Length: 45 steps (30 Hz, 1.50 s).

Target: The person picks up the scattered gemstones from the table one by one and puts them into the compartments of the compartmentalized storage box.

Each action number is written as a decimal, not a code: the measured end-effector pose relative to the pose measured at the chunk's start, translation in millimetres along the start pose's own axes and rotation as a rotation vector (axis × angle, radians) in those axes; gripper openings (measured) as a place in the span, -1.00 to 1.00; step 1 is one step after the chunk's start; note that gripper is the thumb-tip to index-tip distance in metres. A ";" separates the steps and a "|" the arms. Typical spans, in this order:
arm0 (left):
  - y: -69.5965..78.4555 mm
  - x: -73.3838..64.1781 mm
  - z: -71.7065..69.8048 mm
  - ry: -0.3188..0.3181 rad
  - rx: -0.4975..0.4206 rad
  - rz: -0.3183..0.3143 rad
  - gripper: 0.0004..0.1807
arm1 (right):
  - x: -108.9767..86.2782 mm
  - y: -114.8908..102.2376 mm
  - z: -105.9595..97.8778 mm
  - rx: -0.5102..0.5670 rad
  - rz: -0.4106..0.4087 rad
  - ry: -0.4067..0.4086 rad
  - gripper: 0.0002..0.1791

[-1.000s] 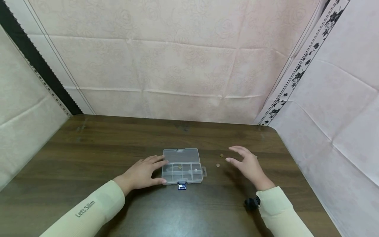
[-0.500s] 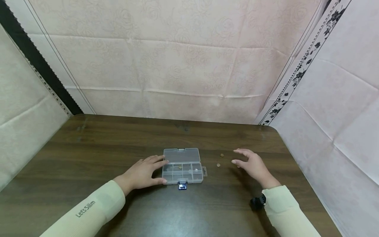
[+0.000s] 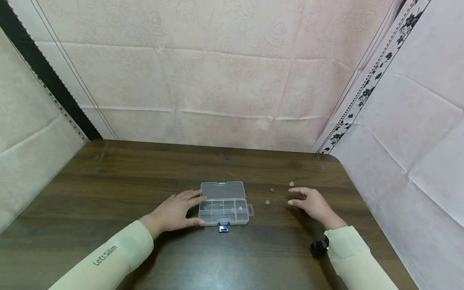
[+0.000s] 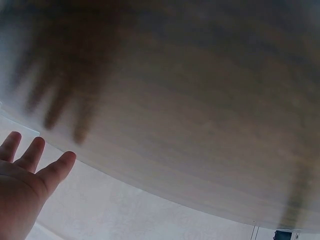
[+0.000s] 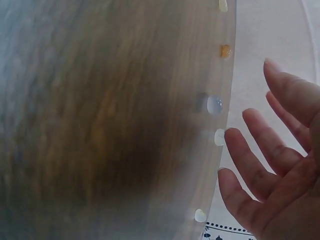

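A clear plastic compartment box (image 3: 223,211) lies with its lid (image 3: 222,190) folded back and a blue latch tab (image 3: 223,228) at the front. One small yellowish stone (image 3: 220,204) shows in a compartment. My left hand (image 3: 177,211) touches the box's left side with extended fingers and thumb; the left wrist view shows spread fingertips (image 4: 66,159). To the right, my right hand (image 3: 313,203) hovers low over the table, thumb and fingers apart. In the right wrist view a clear rounded stone (image 5: 214,104), an orange stone (image 5: 226,51) and a whitish stone (image 5: 219,137) line up beyond the spread fingers.
A pale stone (image 3: 291,183) lies just beyond the right fingertips, with a brownish stone (image 3: 272,190) and another pale stone (image 3: 267,202) between that hand and the box. The brown wooden table (image 3: 145,169) ends at a cloth-covered wall (image 3: 224,80).
My right hand has shifted to the right and slightly nearer, and its fingers have come lower. A pale stone now shows past its fingertips. The left hand and the box stay put.
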<state>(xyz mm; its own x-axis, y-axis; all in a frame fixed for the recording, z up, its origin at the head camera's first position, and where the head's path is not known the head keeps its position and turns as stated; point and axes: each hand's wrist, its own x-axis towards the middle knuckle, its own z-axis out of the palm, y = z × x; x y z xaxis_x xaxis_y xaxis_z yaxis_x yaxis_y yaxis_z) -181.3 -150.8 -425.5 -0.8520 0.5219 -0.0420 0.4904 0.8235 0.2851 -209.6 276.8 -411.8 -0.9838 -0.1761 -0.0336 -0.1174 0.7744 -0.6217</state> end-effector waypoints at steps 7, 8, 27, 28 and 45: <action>-1.0 0.1 0.7 0.002 0.000 0.001 -0.12 | -0.8 1.6 0.1 -0.025 -0.011 -0.023 -0.56; -0.9 0.0 0.6 0.002 -0.002 0.001 -0.12 | -0.5 2.0 0.2 -0.024 -0.012 -0.026 -0.57; 1.0 -0.1 -1.2 -0.011 -0.012 -0.007 -0.12 | 3.9 6.6 0.0 -0.048 -0.010 -0.109 -0.70; 0.9 -0.2 -1.1 -0.010 -0.012 -0.007 -0.12 | 4.3 6.4 0.0 -0.051 -0.012 -0.110 -0.70; 1.6 -0.4 -1.7 -0.016 -0.017 -0.015 -0.13 | 9.9 8.9 -2.6 -0.063 -0.072 -0.119 -0.80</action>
<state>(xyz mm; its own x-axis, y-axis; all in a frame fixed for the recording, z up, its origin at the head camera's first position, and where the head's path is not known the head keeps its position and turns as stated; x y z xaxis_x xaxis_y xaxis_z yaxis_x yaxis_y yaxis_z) -180.5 -150.0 -423.4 -0.8560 0.5133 -0.0614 0.4744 0.8272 0.3010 -220.7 283.5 -415.7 -0.9500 -0.3002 -0.0856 -0.1987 0.7931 -0.5757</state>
